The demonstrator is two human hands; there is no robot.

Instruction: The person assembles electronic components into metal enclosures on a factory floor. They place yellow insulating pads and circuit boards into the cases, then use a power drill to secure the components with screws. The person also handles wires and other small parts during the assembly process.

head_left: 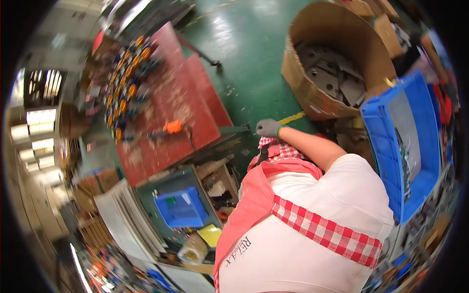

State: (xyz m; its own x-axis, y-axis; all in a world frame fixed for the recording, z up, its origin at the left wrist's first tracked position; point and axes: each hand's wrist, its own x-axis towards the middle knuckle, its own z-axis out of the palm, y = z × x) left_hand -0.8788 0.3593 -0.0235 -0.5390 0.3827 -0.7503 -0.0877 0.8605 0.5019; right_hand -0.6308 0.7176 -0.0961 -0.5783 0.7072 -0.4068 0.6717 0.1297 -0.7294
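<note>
My right hand (268,128), in a grey glove with a green cuff edge, is held in front of my body with its fingers curled into a fist. What it holds, if anything, is hidden. Just below the hand are the red-and-white checked folds of my apron (288,151). Over the white shirt lies a checked apron strap (327,227). My left hand does not show. Left of the right hand, apart from it, is a red worktable (171,105), where a tool with an orange part (173,127) lies among shavings.
Rows of orange-and-dark parts (129,73) crowd the table's far side. A blue bin (181,207) sits on a lower green surface. At right stand a large cardboard box (303,88) of grey flat pieces and a tilted blue crate (376,132). Another person's arm (435,56) shows far right.
</note>
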